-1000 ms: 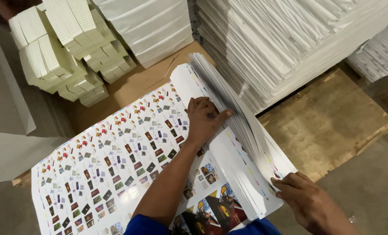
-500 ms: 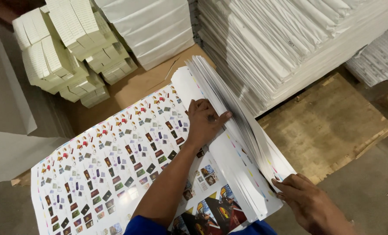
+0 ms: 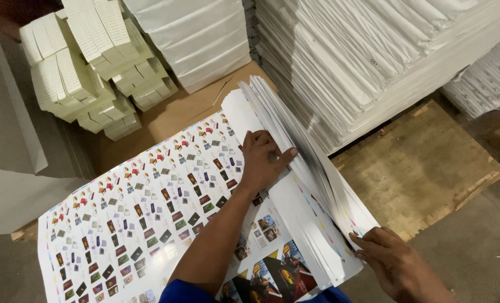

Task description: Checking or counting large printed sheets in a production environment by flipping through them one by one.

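Currently, left hand is pressing flat, fingers spread, on the printed sheet stack lying on a brown board. Right hand, fingers pinching, is fanning the stack's right edge. Step: prob. counting/jogging sheets; next needs steady hold-down.

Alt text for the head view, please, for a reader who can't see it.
A person's left hand presses flat on a stack of large printed sheets covered in small colourful images, while the right hand fans up the stack's right edge. Bundles of folded pale paper and tall stacks of white sheets lie beyond.
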